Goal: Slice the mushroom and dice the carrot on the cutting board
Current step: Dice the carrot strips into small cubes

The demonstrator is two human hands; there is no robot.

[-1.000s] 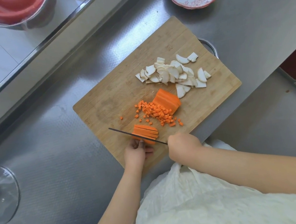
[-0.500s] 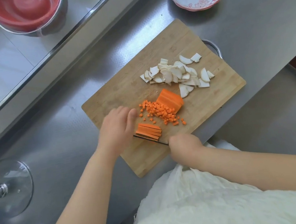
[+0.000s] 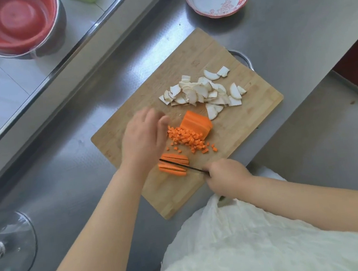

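While right hand (image 3: 226, 177) grips knife (image 3: 183, 165), carrot sticks (image 3: 173, 164)

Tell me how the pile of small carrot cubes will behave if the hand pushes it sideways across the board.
The diced carrot is a loose heap of tiny separate cubes, so it would probably spread rather than move as one. Several cubes already lie apart from the heap, so strays seem likely. Their flat faces suggest sliding, not rolling, on the cutting board.

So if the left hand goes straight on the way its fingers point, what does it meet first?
Probably the mushroom slices; the left hand points up-right across bare cutting board, passing beside the carrot chunk. Height unclear.
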